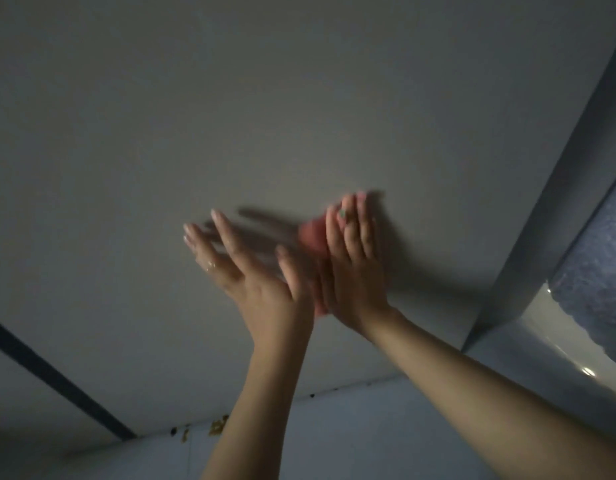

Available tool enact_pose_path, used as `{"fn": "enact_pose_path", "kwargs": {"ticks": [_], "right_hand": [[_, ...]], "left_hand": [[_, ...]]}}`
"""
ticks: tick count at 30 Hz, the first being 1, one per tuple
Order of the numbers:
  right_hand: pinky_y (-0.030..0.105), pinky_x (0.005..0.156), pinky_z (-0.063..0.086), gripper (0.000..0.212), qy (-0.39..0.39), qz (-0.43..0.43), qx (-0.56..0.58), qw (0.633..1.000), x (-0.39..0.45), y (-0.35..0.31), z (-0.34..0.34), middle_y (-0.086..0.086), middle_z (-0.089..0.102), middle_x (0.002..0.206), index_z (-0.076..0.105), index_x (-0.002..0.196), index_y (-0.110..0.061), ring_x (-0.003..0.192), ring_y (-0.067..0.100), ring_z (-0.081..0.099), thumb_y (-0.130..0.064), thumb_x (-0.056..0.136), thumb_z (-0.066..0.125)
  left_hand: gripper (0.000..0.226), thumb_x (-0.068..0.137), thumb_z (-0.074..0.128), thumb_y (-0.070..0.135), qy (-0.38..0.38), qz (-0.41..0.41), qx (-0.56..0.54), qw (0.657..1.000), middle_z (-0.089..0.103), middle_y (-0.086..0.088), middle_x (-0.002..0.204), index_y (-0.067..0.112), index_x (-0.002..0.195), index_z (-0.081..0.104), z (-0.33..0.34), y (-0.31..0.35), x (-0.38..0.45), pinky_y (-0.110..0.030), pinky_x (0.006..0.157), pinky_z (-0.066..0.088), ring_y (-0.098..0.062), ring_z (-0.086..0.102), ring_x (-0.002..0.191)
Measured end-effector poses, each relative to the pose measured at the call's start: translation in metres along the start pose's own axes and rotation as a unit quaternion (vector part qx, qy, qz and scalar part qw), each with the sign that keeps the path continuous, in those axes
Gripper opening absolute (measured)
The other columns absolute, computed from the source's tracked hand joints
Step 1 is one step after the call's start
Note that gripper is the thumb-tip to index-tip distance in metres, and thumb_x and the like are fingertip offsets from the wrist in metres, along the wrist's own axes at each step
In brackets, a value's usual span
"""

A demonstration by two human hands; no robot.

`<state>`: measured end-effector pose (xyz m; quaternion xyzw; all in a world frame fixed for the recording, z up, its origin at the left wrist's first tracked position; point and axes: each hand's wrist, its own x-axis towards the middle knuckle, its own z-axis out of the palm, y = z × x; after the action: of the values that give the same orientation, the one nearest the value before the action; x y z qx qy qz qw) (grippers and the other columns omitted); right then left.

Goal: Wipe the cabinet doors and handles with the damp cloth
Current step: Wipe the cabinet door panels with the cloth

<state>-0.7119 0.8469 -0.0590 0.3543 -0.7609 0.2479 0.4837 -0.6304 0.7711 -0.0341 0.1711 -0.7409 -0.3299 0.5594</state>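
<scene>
Broad bare cabinet door (pixel 265 98) is lying open to the left and above both hands, giving free passage. To the right, a raised grey frame edge (pixel 559 202) is blocking sideways travel. At lower left, a dark strip (pixel 57 379) is crossing the panel.

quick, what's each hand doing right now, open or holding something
Left hand: open, fingers straight and spread, holding nothing.
Right hand: open, straight fingers pressing the pink cloth flat against the cabinet door.
</scene>
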Motion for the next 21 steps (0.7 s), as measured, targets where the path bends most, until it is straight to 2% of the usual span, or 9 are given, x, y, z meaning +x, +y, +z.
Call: {"fn": "enact_pose_path", "kwargs": {"ticks": [3,6,8,9,11,13,16,21], "right_hand": [[0.036,0.118,0.006,0.058,0.108,0.085,0.057,0.989,0.069,-0.017,-0.012,0.030,0.030,0.147,0.032,0.143,0.004,0.141,0.039,0.016,-0.021,0.092,0.045],[0.039,0.118,0.012,0.054,0.154,0.060,0.019,0.986,0.089,-0.014,-0.012,0.029,0.040,0.142,0.040,0.138,0.005,0.136,0.040,0.027,-0.025,0.093,0.044],[0.038,0.118,0.012,0.053,0.140,0.039,-0.022,0.989,0.060,0.001,-0.006,0.025,0.042,0.142,0.039,0.140,0.002,0.139,0.036,0.025,-0.028,0.096,0.040],[0.037,0.119,0.010,0.053,0.118,0.047,-0.035,0.991,0.038,0.011,-0.002,0.022,0.039,0.144,0.034,0.142,-0.001,0.143,0.033,0.018,-0.030,0.098,0.035],[0.038,0.120,0.007,0.054,0.072,0.082,-0.052,0.993,-0.001,0.027,0.004,0.014,0.028,0.150,0.022,0.148,-0.008,0.147,0.026,0.002,-0.033,0.100,0.029],[0.040,0.120,0.007,0.052,0.063,0.123,-0.045,0.989,-0.014,0.032,0.007,0.014,0.020,0.153,0.013,0.148,-0.014,0.147,0.028,0.001,-0.034,0.102,0.026],[0.042,0.119,0.010,0.058,0.120,0.177,-0.002,0.977,0.022,0.009,0.001,0.028,0.026,0.149,0.022,0.147,0.002,0.141,0.042,0.017,-0.033,0.101,0.026],[0.047,0.118,0.016,0.066,0.221,0.256,0.056,0.939,0.101,-0.024,-0.013,0.030,0.029,0.148,0.033,0.140,0.010,0.141,0.040,0.021,-0.036,0.094,0.040]], "left_hand": [[0.072,0.085,0.045,0.022,-0.001,0.034,0.027,0.999,-0.001,-0.032,0.152,-0.001,0.147,0.018,0.001,0.013,0.018,-0.049,0.118,-0.001,-0.038,-0.004,0.143],[0.076,0.082,0.049,0.017,-0.017,0.087,0.072,0.993,0.006,-0.033,0.151,-0.009,0.145,0.016,-0.002,0.011,0.026,-0.048,0.118,-0.001,-0.043,0.001,0.142],[0.080,0.080,0.051,0.017,-0.042,0.119,0.104,0.987,0.006,-0.033,0.152,-0.009,0.145,0.013,-0.009,0.005,0.026,-0.046,0.118,-0.001,-0.043,0.001,0.142],[0.081,0.080,0.052,0.016,-0.055,0.128,0.116,0.983,0.004,-0.032,0.152,-0.008,0.146,0.012,-0.013,0.001,0.025,-0.046,0.119,0.000,-0.042,-0.001,0.143],[0.080,0.081,0.052,0.012,-0.070,0.146,0.129,0.978,0.001,-0.029,0.154,-0.004,0.148,0.011,-0.018,-0.007,0.027,-0.047,0.119,0.002,-0.039,-0.003,0.144],[0.080,0.082,0.053,0.010,-0.081,0.161,0.138,0.974,0.000,-0.027,0.154,-0.003,0.148,0.011,-0.021,-0.009,0.027,-0.048,0.119,0.004,-0.038,-0.004,0.144],[0.081,0.081,0.052,0.011,-0.091,0.161,0.138,0.973,-0.001,-0.025,0.155,-0.001,0.149,0.011,-0.025,-0.009,0.028,-0.047,0.119,0.004,-0.035,-0.005,0.145],[0.078,0.082,0.047,0.017,-0.098,0.166,0.131,0.972,-0.001,-0.022,0.156,0.002,0.150,0.011,-0.028,-0.012,0.029,-0.045,0.119,0.003,-0.026,-0.009,0.145]]}}
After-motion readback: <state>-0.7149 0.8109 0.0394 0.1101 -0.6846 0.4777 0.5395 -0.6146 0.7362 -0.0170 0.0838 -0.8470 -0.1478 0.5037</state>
